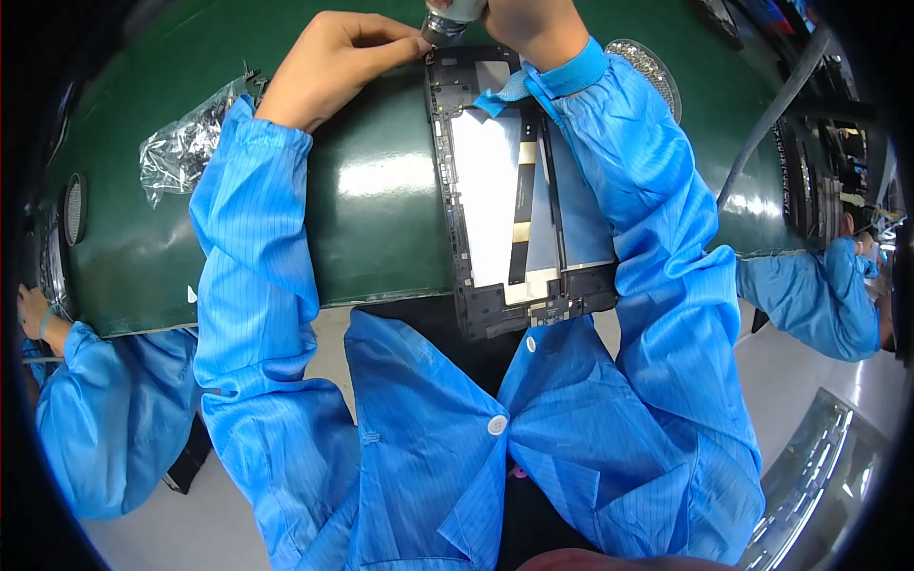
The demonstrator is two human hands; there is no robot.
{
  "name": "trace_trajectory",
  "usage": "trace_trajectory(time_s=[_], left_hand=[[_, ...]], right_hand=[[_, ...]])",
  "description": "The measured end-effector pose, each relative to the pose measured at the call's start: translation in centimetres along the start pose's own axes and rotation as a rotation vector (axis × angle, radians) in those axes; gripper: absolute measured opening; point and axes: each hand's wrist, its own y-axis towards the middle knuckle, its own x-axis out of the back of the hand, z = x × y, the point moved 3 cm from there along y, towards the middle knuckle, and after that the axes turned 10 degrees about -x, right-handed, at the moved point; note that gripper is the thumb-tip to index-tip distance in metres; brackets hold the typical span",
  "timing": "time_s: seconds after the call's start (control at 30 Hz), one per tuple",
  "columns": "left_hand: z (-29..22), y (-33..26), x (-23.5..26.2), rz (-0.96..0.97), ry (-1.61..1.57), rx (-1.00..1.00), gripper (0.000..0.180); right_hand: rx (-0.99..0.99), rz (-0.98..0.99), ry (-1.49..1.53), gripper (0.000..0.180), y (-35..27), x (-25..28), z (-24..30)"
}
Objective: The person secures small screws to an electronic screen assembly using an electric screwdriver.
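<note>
I watched from the head camera as the left hand (338,59) reached up and forward across the green desk (381,190), its blue sleeve (252,228) running up the left side of the view. Its fingers (400,43) were pinched together at the tip of a silver tool (447,19), right at the top left corner of the black tablet frame (519,190). The right hand (528,24) was bent over the frame's upper edge and seemed closed on the tool's body, though most of the hand ran out of view at the top (so I could not tell the grip exactly). A blue wrist strap (505,90) hung from its cuff onto the frame.

The frame lay lengthwise on the desk between the two forearms, its near end overhanging the desk edge just above the coat. Inside it showed a pale silvery panel and a dark strip with gold patches. A crumpled clear plastic bag (186,143) lay on the desk to the left of the left sleeve. Other people in blue sleeves sat at the far left (105,419) and far right (819,295).
</note>
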Motion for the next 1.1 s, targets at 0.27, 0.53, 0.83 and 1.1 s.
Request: trace_trajectory(time_s=[0.27,0.53,0.83,1.1], left_hand=[[1.2,-0.1,0.3,-0.012,0.060,-0.064,0.022],[-2.7,-0.3,-0.3,-0.090,-0.130,0.090,0.016],[-2.9,0.0,-0.2,-0.085,-0.046,0.050,0.017],[-2.8,-0.2,-0.3,-0.068,-0.039,0.031,0.016]], right_hand=[[0.036,0.023,-0.072,0.024,0.1,0.1,-0.1],[0.044,-0.006,-0.073,0.024,-0.1,-0.1,-0.2],[0.052,0.002,-0.074,0.024,0.1,0.2,-0.4],[0.098,0.026,-0.104,0.024,-0.1,0.2,-0.7]])
